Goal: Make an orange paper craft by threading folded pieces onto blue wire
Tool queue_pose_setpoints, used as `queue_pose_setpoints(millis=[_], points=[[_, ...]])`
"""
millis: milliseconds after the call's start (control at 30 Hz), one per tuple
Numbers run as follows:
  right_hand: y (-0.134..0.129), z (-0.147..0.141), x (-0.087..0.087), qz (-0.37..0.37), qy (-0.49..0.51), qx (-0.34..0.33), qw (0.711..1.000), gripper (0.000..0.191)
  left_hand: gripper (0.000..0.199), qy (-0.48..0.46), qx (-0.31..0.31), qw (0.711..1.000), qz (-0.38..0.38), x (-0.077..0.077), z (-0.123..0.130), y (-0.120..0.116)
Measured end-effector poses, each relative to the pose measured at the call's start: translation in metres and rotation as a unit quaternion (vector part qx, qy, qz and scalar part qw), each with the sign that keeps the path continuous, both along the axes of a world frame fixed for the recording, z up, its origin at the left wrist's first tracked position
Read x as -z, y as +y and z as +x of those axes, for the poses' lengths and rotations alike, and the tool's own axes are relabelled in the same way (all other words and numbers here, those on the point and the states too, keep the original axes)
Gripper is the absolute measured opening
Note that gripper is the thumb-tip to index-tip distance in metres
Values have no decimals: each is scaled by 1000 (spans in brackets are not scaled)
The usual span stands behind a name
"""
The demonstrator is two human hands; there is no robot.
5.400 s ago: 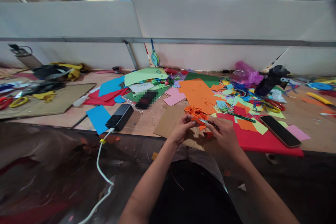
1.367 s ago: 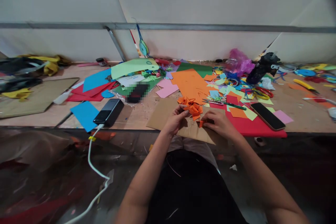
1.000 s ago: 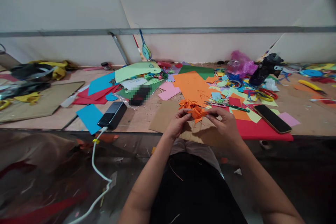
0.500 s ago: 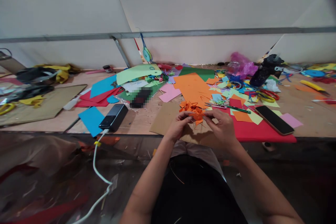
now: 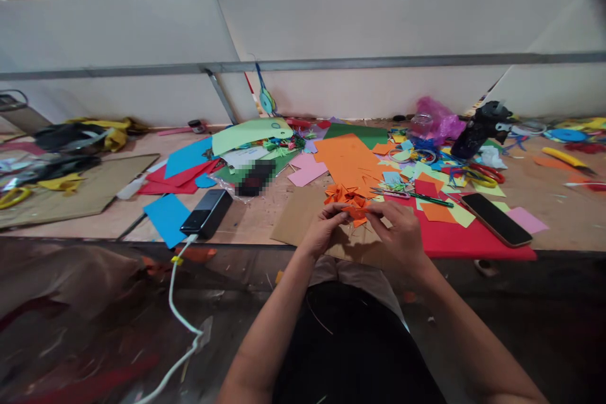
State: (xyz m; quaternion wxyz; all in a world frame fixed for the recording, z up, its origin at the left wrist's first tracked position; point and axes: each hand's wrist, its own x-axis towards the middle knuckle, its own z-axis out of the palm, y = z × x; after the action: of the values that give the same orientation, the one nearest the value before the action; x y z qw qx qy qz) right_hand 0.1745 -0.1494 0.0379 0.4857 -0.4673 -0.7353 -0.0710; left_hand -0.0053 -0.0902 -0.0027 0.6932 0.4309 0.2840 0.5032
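Note:
Between my two hands is a small piece of orange paper point(image 5: 356, 210), pinched at its left end by my left hand point(image 5: 326, 226) and at its right end by my right hand point(image 5: 395, 227). My fingertips cover part of it, so its exact shape is hard to make out. Just behind it lies a pile of folded orange paper pieces point(image 5: 341, 194). A large orange sheet point(image 5: 348, 158) spreads beyond the pile. Under my hands is a brown cardboard sheet point(image 5: 293, 218) at the table's front edge.
On the right are a red sheet point(image 5: 440, 243), a phone point(image 5: 496, 219), a green pen point(image 5: 433, 199), scissors point(image 5: 487, 175) and a yellow cutter point(image 5: 567, 159). To the left, a black power bank point(image 5: 207, 213) with a white cable point(image 5: 171, 303) sits near blue paper point(image 5: 165, 218).
The view has shifted slightly, so everything sits a little lower. The orange paper between my fingers looks flatter, its front part tipped up; both hands keep their pinch.

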Motion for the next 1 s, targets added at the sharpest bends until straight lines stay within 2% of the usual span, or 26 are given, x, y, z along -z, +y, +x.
queue_pose_setpoints(millis=[367,633,1000], points=[[1,0,2,15,-18,3,1000,8,39,-1,4,1000,8,1,0,1],[0,-3,-3,39,-40,-4,998,8,40,3,-7,1000,4,0,1,0],[2,-2,0,5,-31,-9,999,10,37,5,-9,1000,8,3,2,-1]])
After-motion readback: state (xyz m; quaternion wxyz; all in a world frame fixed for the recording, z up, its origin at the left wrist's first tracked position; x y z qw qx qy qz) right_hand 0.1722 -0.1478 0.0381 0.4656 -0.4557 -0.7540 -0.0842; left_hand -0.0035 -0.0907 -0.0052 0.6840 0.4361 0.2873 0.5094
